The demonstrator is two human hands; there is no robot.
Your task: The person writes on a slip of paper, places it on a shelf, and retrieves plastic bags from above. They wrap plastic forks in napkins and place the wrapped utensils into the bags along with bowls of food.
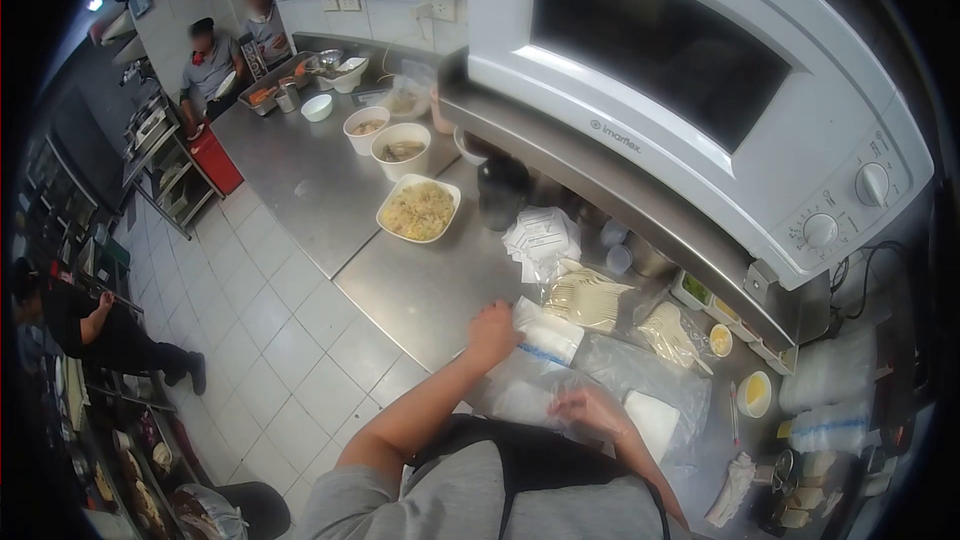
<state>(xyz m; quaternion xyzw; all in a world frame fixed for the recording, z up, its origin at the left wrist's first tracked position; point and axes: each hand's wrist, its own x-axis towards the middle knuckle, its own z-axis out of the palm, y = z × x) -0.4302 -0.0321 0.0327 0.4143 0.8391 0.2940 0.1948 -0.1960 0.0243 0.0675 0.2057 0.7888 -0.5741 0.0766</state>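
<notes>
Curling down onto a clear plastic bag (560,380), the fingers of the left hand (493,332) look closed over its near edge, pressing it against the steel surface (420,285); how tightly they grip cannot be told from this blurred view. The fingers of the right hand (590,408) lie loosely bent on the same bag, close to the person's body, and whether they pinch the film or only rest on it cannot be told. The bag spreads crumpled between and beyond both hands, with a white folded packet (550,335) showing through it just past the left fingers and a white square block (655,422) touching its far side beside the right fingers.

Beyond the left fingers lies a bundle of pale wooden forks (585,298) in a clear wrap, and further on a heap of white paper slips (542,235). Outward from the right fingers stand a small round cup of yellow sauce (755,392) and a smaller one (720,340). Further along the surface sits a white square bowl of fried rice (418,208), then two white round tubs (385,140). A large white microwave oven (700,70) sits on a shelf above it all. Other people stand well apart across the tiled floor (280,330).
</notes>
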